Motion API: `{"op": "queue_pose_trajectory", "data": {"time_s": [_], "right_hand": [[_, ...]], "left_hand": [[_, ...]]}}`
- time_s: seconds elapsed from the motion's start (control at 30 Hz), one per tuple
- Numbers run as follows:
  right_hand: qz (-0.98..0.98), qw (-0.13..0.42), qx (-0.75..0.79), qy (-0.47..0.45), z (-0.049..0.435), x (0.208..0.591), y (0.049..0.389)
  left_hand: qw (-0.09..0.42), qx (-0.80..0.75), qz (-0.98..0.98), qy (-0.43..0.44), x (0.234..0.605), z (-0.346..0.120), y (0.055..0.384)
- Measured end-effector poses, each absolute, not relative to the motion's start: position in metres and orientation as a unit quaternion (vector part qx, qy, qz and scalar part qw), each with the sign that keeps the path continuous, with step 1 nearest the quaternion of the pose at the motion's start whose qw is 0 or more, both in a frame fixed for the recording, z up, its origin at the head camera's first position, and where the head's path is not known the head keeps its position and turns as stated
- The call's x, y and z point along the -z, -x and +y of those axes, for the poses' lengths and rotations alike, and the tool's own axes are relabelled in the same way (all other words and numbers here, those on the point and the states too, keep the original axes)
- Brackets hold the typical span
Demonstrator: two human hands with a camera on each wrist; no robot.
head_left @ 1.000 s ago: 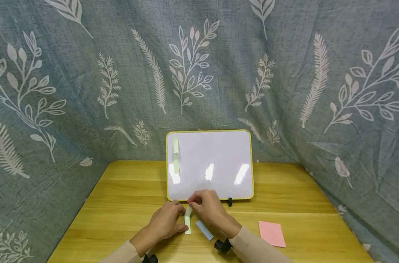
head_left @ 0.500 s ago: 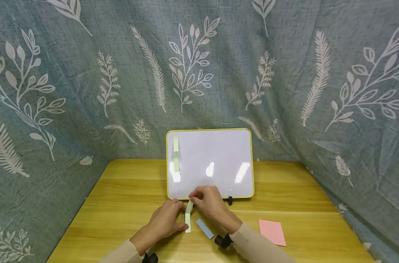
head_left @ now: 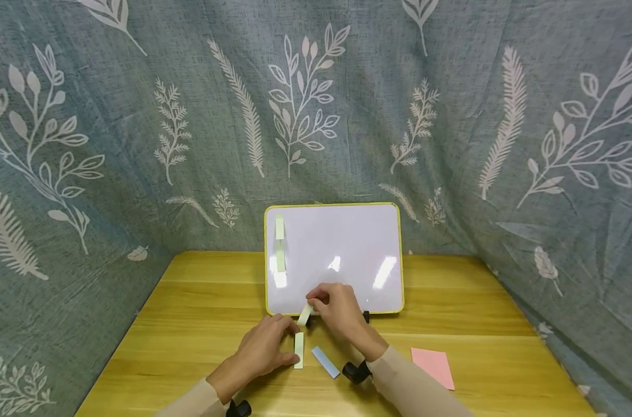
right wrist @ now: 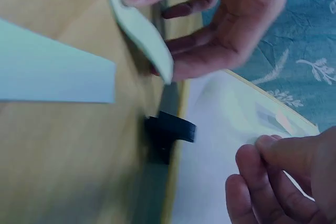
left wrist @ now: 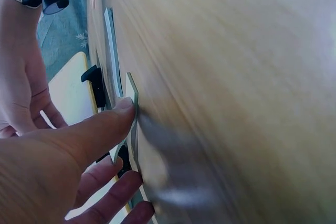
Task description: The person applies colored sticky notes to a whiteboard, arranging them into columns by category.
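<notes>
My left hand (head_left: 264, 347) rests on the wood table and holds a narrow pale green sticky note pad (head_left: 298, 350) between thumb and index finger. In the left wrist view, the thumb presses on this pad (left wrist: 132, 88). Just beyond it, my right hand (head_left: 339, 313) pinches the top end of a single pale green sticky note (head_left: 305, 314), which hangs curved and apart from the pad. The right wrist view shows the right thumb and index finger together, with most of the note hidden. A narrow blue sticky note pad (head_left: 325, 363) lies between the wrists.
A yellow-framed whiteboard (head_left: 337, 237) stands at the back, bearing an upper green note (head_left: 279, 227) and a lower green note (head_left: 280, 258) at its left. A black foot (head_left: 366, 317) supports it. A pink square note pad (head_left: 433, 369) lies at the right.
The right hand has moved up and away toward the whiteboard. The pinched note, earlier joined to the pad, has come off it. The left hand has stayed in place.
</notes>
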State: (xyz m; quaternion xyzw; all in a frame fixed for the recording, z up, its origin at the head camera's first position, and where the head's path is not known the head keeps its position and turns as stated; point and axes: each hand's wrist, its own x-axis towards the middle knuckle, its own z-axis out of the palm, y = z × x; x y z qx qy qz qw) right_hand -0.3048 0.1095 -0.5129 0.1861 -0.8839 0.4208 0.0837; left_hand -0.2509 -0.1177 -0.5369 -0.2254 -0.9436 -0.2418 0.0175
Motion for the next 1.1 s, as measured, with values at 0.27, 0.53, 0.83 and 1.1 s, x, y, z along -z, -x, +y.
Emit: {"op": "queue_pose_trajectory", "data": {"time_s": [0.27,0.53,0.83,1.1], "right_hand": [[-0.857,0.129,-0.458,-0.201,0.113,0.502,0.303],[-0.845,0.13,-0.478,-0.203,0.112,0.499,0.298],[-0.815,0.128,-0.497,-0.268,0.105,0.507,0.293],[-0.798,0.131,-0.509,-0.295,0.101,0.51,0.291]], "left_hand": [[0.015,0.228,-0.946,0.23,0.535,-0.119,0.251],[0.019,0.227,-0.944,0.238,0.537,-0.119,0.25],[0.024,0.234,-0.942,0.238,0.539,-0.122,0.248],[0.001,0.293,-0.93,0.223,0.537,-0.127,0.254]]}}
